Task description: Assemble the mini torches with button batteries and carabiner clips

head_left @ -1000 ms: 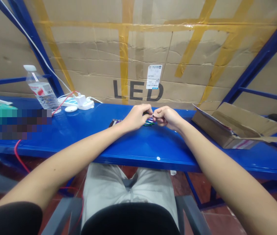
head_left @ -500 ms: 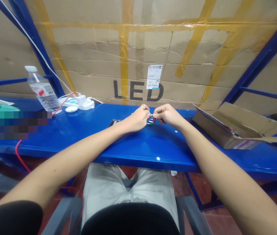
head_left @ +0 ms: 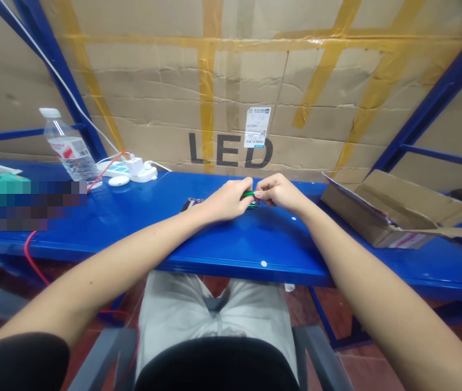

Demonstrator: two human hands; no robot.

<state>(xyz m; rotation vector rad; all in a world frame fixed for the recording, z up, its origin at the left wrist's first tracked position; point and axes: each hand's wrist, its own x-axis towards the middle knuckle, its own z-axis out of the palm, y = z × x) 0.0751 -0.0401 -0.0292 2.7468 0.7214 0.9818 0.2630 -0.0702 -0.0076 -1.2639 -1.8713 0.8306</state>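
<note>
My left hand [head_left: 226, 199] and my right hand [head_left: 276, 191] meet above the middle of the blue table [head_left: 141, 228]. Both are closed in a pinch on a small green piece [head_left: 249, 194] held between their fingertips. Just under it lies a little heap of coloured small pieces [head_left: 252, 204], mostly hidden by my fingers. A dark flat packet [head_left: 190, 205] lies on the table just left of my left hand.
A plastic water bottle [head_left: 70, 147] stands at the back left, beside a white power strip [head_left: 131, 169] with a red cable [head_left: 31, 255]. An open cardboard box [head_left: 394, 209] sits at the right. A taped cardboard wall marked LED [head_left: 231, 151] closes the back.
Both hands stayed together over the heap with small finger shifts. A green piece now shows pinched between the fingertips, raised slightly off the heap.
</note>
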